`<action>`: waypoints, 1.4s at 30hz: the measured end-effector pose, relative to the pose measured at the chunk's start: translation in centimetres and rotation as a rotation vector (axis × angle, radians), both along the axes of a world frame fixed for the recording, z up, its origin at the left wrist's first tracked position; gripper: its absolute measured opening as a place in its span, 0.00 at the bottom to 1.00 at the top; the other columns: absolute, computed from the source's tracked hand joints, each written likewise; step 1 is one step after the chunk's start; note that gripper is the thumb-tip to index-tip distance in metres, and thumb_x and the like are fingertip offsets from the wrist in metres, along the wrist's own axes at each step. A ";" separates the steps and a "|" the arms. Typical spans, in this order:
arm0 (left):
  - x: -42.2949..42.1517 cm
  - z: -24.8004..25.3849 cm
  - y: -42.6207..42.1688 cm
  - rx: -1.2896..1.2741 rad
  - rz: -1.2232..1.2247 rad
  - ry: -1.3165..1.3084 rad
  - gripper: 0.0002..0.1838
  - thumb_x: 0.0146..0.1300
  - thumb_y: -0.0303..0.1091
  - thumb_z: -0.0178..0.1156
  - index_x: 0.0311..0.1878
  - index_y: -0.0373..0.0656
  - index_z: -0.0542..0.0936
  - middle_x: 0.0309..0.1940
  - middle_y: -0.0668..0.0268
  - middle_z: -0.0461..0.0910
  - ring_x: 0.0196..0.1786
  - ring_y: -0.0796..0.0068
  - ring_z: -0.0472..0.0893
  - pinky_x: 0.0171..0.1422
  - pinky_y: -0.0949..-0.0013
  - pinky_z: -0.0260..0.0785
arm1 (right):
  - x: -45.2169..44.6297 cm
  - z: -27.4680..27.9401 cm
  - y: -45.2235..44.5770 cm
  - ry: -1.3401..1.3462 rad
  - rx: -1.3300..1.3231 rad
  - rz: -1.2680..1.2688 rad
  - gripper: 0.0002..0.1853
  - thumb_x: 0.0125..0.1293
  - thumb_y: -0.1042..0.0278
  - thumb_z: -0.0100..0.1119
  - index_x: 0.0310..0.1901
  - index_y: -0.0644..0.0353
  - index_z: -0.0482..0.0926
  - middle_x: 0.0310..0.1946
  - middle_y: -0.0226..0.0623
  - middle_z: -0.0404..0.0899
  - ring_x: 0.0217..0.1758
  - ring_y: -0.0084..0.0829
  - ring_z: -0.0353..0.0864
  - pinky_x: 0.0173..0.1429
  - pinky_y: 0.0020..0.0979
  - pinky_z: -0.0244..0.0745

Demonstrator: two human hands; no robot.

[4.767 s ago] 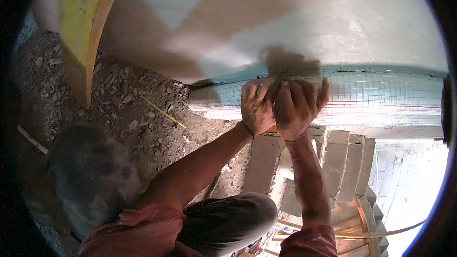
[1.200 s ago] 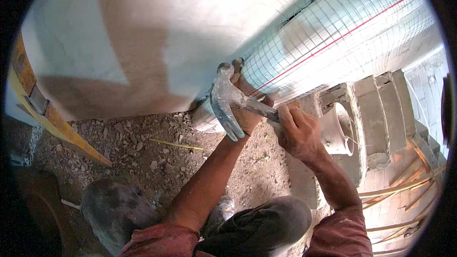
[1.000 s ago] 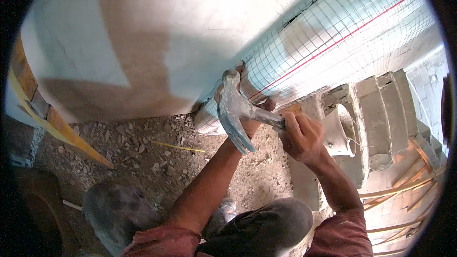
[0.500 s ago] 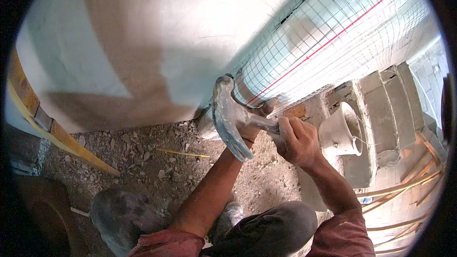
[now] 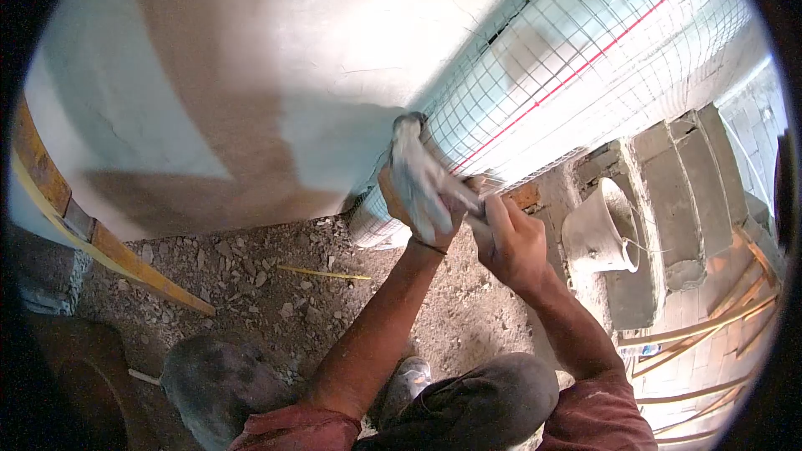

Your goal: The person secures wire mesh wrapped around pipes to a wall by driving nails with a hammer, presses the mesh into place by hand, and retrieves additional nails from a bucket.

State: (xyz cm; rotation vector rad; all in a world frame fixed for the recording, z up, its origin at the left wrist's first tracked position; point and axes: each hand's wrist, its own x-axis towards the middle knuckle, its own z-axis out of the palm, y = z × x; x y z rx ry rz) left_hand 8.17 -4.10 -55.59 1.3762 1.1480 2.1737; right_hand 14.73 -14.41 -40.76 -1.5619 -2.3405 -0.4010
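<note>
My right hand [image 5: 514,242] is closed round the handle of a claw hammer [image 5: 418,175], whose grey, worn head is smeared by motion. Behind the hammer head, my left hand [image 5: 397,200] is at the lower end of a mesh-covered column [image 5: 576,75]; the hammer hides most of its fingers, and what they may hold cannot be made out. White wire mesh with one red line wraps the column. The hammer's striking end is close to the seam where the column meets the smooth wall [image 5: 334,42].
A white bucket [image 5: 589,234] lies tilted beside grey blocks [image 5: 706,175] on the right. Rubble [image 5: 251,276] covers the ground, with a thin yellow strip [image 5: 322,273] on it. At the left edge leans a yellow-edged wooden board [image 5: 125,263]. Timber strips are at the lower right.
Both hands were empty of the hammer and together on the mesh earliest on; later my right hand holds it. Since the last frame the hammer head has swung up toward the seam.
</note>
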 end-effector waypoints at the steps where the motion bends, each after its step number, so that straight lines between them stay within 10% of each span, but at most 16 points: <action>1: -0.1 0.3 0.1 -0.002 0.044 0.015 0.50 0.66 0.71 0.69 0.75 0.39 0.67 0.59 0.53 0.73 0.58 0.54 0.79 0.59 0.51 0.76 | -0.2 0.2 0.2 0.018 0.021 0.009 0.20 0.66 0.71 0.72 0.58 0.67 0.79 0.31 0.43 0.79 0.28 0.44 0.83 0.30 0.40 0.79; 6: 0.5 0.5 0.4 0.078 0.471 0.250 0.50 0.63 0.71 0.71 0.71 0.38 0.69 0.60 0.51 0.75 0.56 0.51 0.80 0.57 0.49 0.77 | 0.2 0.1 -0.3 0.015 0.071 0.099 0.21 0.65 0.71 0.72 0.57 0.67 0.78 0.31 0.44 0.79 0.28 0.45 0.83 0.30 0.40 0.79; 15: -1.2 3.1 -1.1 -0.086 -0.207 -0.206 0.49 0.58 0.70 0.76 0.68 0.39 0.70 0.56 0.54 0.75 0.57 0.55 0.78 0.56 0.47 0.77 | 0.4 -0.1 -0.2 -0.009 0.069 0.094 0.22 0.64 0.73 0.71 0.58 0.68 0.78 0.31 0.44 0.80 0.27 0.46 0.83 0.31 0.39 0.80; 18: 1.5 -2.8 0.5 0.059 0.234 0.523 0.46 0.64 0.67 0.72 0.70 0.40 0.70 0.57 0.54 0.74 0.63 0.57 0.77 0.61 0.50 0.77 | -0.2 0.4 0.2 -0.016 0.056 0.071 0.22 0.65 0.73 0.71 0.58 0.69 0.78 0.31 0.44 0.80 0.27 0.46 0.83 0.31 0.38 0.81; 21: 1.5 -3.1 0.4 -0.160 -0.249 -0.154 0.51 0.64 0.59 0.76 0.78 0.36 0.64 0.69 0.53 0.73 0.68 0.60 0.76 0.71 0.56 0.74 | -0.2 0.6 -0.2 -0.022 0.031 0.037 0.23 0.65 0.72 0.71 0.59 0.69 0.77 0.31 0.44 0.80 0.27 0.45 0.83 0.31 0.38 0.81; 25: -0.2 0.5 -0.7 0.089 -0.249 -0.171 0.46 0.69 0.50 0.74 0.80 0.40 0.62 0.72 0.53 0.71 0.71 0.56 0.74 0.78 0.52 0.68 | 0.8 0.3 -0.7 -0.076 0.073 0.139 0.24 0.64 0.71 0.72 0.61 0.66 0.78 0.33 0.44 0.81 0.28 0.45 0.85 0.31 0.39 0.81; 30: -0.6 -0.4 0.0 -0.173 -0.136 -0.056 0.59 0.51 0.54 0.85 0.78 0.33 0.62 0.73 0.48 0.70 0.74 0.54 0.72 0.80 0.50 0.62 | -0.4 1.0 -0.4 -0.041 0.013 0.017 0.24 0.64 0.71 0.73 0.59 0.70 0.78 0.31 0.43 0.79 0.27 0.43 0.84 0.29 0.38 0.80; 34: 0.8 -1.1 0.5 -0.111 -0.063 -0.109 0.46 0.53 0.66 0.79 0.63 0.38 0.77 0.55 0.47 0.79 0.56 0.43 0.81 0.61 0.45 0.74 | 0.1 0.8 -0.6 -0.042 0.090 0.117 0.26 0.63 0.73 0.72 0.63 0.63 0.79 0.32 0.43 0.81 0.29 0.44 0.85 0.33 0.39 0.82; 42: 0.8 -2.6 0.5 -0.053 -0.108 -0.019 0.44 0.61 0.50 0.78 0.69 0.29 0.69 0.64 0.51 0.76 0.62 0.54 0.79 0.72 0.51 0.71 | 0.6 1.1 0.0 -0.061 0.053 0.077 0.25 0.63 0.73 0.72 0.62 0.66 0.79 0.30 0.43 0.80 0.28 0.42 0.85 0.31 0.39 0.81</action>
